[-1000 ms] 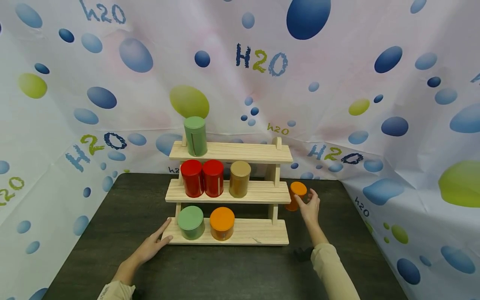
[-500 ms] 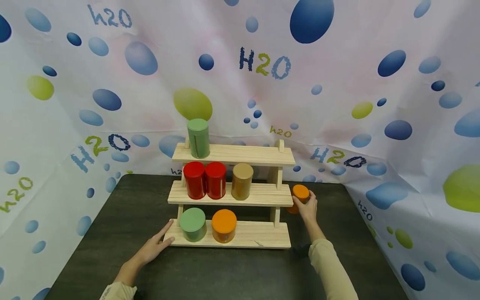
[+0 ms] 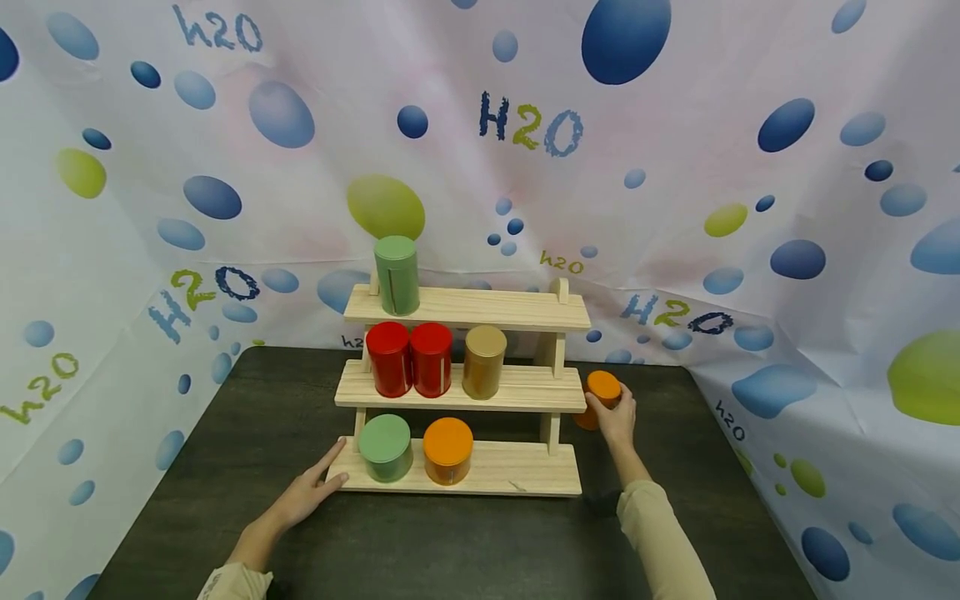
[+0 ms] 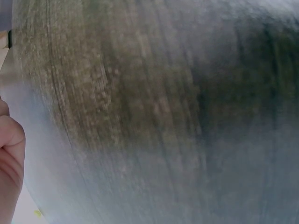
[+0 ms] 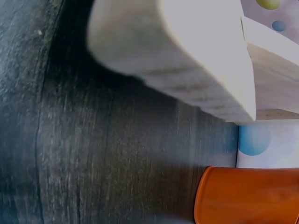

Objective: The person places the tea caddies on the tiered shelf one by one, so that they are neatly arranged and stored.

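My right hand [image 3: 617,422] grips an orange canister [image 3: 603,387] beside the right end of a pale wooden three-tier rack [image 3: 528,471]. Its thumb lies along the near side and the fingers reach round the right. In the right wrist view the orange canister [image 5: 252,196] has its base close to the dark tabletop, near the rack's end. At the rack's lower left corner rests my left hand [image 3: 303,497], its fingers extended along the bottom shelf. Only a small part of the left hand [image 4: 10,158] shows at the edge of the left wrist view.
On the bottom shelf stand a short green canister [image 3: 386,450] and a short orange canister [image 3: 448,452]. The middle shelf bears two red canisters [image 3: 432,362] and a gold canister [image 3: 483,364]. A tall green canister [image 3: 398,277] stands on top. Behind the table [image 3: 420,550] hangs a bubble-print curtain [image 3: 465,50].
My right hand's fingers have closed in round the orange canister, from a looser, wider spread. The left hand stays at the rack's corner. The head view has shifted slightly.
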The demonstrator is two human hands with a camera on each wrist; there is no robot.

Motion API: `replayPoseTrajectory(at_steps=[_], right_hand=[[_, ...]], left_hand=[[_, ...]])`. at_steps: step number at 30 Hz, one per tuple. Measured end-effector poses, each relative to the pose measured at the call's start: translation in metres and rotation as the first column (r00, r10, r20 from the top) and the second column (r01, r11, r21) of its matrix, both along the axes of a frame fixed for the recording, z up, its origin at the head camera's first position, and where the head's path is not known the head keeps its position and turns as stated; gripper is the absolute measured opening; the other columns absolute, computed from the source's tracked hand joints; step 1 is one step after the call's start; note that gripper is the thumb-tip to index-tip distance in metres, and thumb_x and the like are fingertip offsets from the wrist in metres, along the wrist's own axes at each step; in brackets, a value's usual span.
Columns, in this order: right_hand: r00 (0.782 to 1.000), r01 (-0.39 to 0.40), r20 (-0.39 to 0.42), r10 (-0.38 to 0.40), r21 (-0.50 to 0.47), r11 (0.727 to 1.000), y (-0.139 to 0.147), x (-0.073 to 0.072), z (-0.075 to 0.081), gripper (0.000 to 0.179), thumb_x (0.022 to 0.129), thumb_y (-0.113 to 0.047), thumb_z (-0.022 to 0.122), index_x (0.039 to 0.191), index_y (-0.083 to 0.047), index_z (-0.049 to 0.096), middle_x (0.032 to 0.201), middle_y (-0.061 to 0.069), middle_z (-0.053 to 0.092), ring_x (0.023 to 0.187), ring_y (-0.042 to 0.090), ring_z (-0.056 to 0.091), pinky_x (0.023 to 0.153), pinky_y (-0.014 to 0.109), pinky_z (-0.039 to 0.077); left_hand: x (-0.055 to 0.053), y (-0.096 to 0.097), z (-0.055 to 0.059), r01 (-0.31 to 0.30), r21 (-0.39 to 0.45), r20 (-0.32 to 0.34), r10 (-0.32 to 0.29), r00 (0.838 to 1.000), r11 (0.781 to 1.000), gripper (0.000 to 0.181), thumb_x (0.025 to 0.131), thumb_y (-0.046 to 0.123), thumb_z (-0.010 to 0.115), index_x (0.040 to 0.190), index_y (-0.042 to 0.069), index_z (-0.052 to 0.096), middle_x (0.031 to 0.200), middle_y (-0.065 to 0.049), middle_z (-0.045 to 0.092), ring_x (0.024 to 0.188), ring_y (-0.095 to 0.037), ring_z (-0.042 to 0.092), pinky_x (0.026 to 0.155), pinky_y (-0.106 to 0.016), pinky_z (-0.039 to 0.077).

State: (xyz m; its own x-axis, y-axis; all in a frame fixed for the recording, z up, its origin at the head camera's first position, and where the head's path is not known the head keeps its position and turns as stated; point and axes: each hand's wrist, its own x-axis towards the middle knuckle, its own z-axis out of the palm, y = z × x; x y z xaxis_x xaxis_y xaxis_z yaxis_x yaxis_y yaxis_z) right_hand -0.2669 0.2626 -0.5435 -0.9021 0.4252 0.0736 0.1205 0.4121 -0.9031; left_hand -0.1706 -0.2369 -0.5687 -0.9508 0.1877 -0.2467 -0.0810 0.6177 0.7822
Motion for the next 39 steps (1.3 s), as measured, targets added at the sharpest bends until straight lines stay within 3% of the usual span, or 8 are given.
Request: replayPoseTrajectory(at_steps=[7,13,26,34,39], right_hand=[[1.000,-0.007,-0.016,0.007,0.058,0.998,0.003,0.005,0.003,0.070,0.081,-0.021,0.069,0.135,0.004,0.031,0.124,0.028,0.035,0.114,0.042,0.036,0.098,0.052,0.027],[0.998,-0.008,-0.062,0.011,0.049,0.999,0.004,0.008,0.016,0.070,0.080,-0.022,0.070,0.135,0.002,0.033,0.122,0.026,0.037,0.112,0.040,0.037,0.097,0.052,0.027],[0.987,-0.001,-0.161,0.013,0.074,0.997,0.012,0.002,0.076,0.070,0.082,-0.029,0.068,0.136,0.000,0.035,0.122,0.024,0.039,0.111,0.037,0.038,0.097,0.051,0.027],[0.969,0.022,-0.247,-0.006,0.064,0.998,0.013,-0.003,0.109,0.065,0.082,-0.028,0.067,0.134,-0.001,0.038,0.124,0.021,0.042,0.109,0.033,0.040,0.094,0.048,0.030],[0.951,0.018,-0.310,-0.008,0.027,0.999,0.010,-0.004,0.126,0.063,0.083,-0.029,0.067,0.134,-0.002,0.040,0.122,0.019,0.044,0.101,0.021,0.041,0.092,0.045,0.033]], left_hand=[[0.000,0.000,-0.001,0.003,-0.001,0.007,-0.003,1.000,1.000,0.070,0.092,0.035,0.052,0.147,0.012,0.016,0.148,-0.023,0.017,0.095,-0.026,0.058,0.087,-0.054,0.038],[0.001,0.000,-0.001,0.000,-0.018,0.019,0.000,1.000,1.000,0.070,0.092,0.037,0.052,0.147,0.013,0.016,0.148,-0.024,0.017,0.096,-0.027,0.056,0.087,-0.055,0.037],[0.003,0.000,-0.002,-0.009,-0.006,0.016,0.009,1.000,1.000,0.071,0.091,0.036,0.053,0.147,0.012,0.017,0.147,-0.025,0.017,0.088,-0.023,0.059,0.083,-0.051,0.041],[0.001,0.000,-0.001,-0.003,-0.007,0.025,0.003,1.000,1.000,0.071,0.091,0.037,0.053,0.147,0.013,0.016,0.146,-0.026,0.019,0.086,-0.022,0.059,0.084,-0.052,0.041],[-0.001,0.000,0.000,-0.001,-0.024,0.012,0.001,1.000,1.000,0.071,0.091,0.038,0.052,0.147,0.013,0.016,0.147,-0.025,0.018,0.091,-0.025,0.058,0.085,-0.053,0.039]])
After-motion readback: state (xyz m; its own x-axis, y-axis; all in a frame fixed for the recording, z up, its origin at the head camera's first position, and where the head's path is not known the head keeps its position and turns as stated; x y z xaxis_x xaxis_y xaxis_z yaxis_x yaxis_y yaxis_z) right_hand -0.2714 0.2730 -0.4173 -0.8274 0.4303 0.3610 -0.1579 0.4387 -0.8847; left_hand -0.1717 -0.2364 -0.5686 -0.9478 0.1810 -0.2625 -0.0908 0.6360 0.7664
